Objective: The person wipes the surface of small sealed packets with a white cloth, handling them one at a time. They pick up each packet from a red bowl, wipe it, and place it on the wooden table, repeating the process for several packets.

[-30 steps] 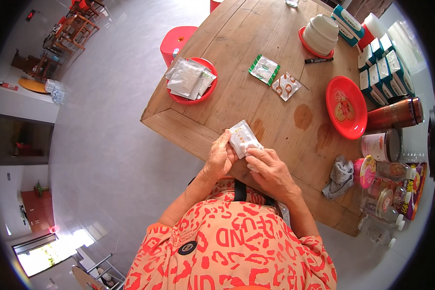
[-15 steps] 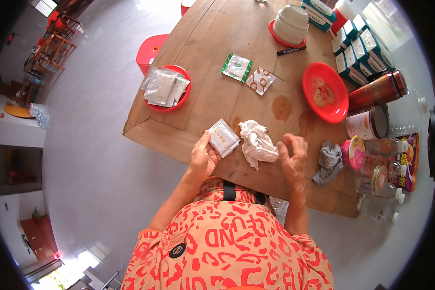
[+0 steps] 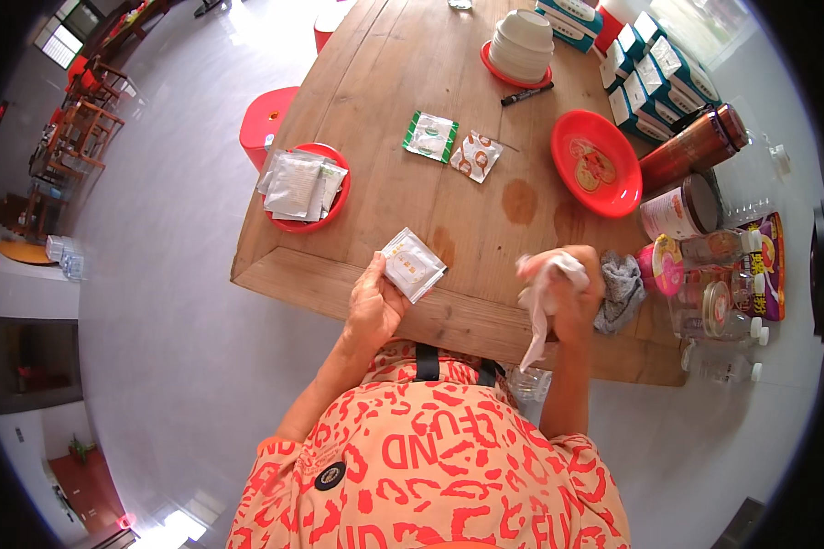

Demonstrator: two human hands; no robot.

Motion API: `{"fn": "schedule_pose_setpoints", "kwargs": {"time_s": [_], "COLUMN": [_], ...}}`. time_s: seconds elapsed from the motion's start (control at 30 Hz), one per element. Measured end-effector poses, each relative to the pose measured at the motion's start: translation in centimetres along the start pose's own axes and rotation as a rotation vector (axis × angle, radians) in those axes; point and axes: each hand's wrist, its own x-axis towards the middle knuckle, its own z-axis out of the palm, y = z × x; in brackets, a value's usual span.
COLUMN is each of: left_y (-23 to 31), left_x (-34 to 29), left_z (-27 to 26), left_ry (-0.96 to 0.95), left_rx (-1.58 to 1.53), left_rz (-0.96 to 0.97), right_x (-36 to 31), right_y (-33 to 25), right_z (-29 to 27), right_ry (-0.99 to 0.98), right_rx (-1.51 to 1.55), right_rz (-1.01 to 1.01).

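Observation:
My left hand [image 3: 374, 304] holds a small white packet [image 3: 412, 264] with a yellowish print, just above the near edge of the wooden table [image 3: 384, 119]. A crumpled white tissue [image 3: 542, 295] is gripped in my right hand [image 3: 579, 291], its tail hanging down past the table's front edge. The two hands are apart, the packet to the left and the tissue to the right. A grey rag [image 3: 621, 291] lies on the table right beside my right hand.
A red plate [image 3: 303, 188] piled with several silvery packets sits at the table's left edge. Two loose sachets [image 3: 453, 145], a black marker [image 3: 525, 94], stacked white bowls [image 3: 520, 43], an empty red plate [image 3: 595, 163], jars, bottles and boxes crowd the right. A red stool [image 3: 267, 126] stands left.
My hands, together on the packet a second ago, have separated. The white tissue came out and my right hand carried it rightward, while the left keeps the packet.

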Motion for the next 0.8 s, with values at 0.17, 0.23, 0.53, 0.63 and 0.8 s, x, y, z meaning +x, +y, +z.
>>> {"fn": "schedule_pose_setpoints", "kwargs": {"time_s": [0.17,0.23,0.53,0.63,0.8], "left_y": [0.0,0.1,0.8,1.1,2.1], "left_x": [0.7,0.7,2.1,2.5,1.9], "left_z": [-0.3,-0.5,-1.6,-1.2,0.0], "left_ry": [0.006,-0.01,0.033,0.027,-0.02], "left_rx": [0.019,0.015,-0.072,-0.05,0.047], "left_rz": [-0.005,-0.036,0.085,0.102,0.099], "right_x": [-1.5,-2.5,-5.0,-4.7,-2.0], "right_y": [6.4,5.7,5.1,7.0,4.9], "right_z": [5.2,6.7,9.2,8.3,6.1], "right_ry": [0.031,-0.088,-0.247,-0.208,-0.006], "right_rx": [-0.174,-0.123,-1.038,-0.899,-0.191], "right_rz": [0.213,0.167,-0.395,-0.415,0.048]}}
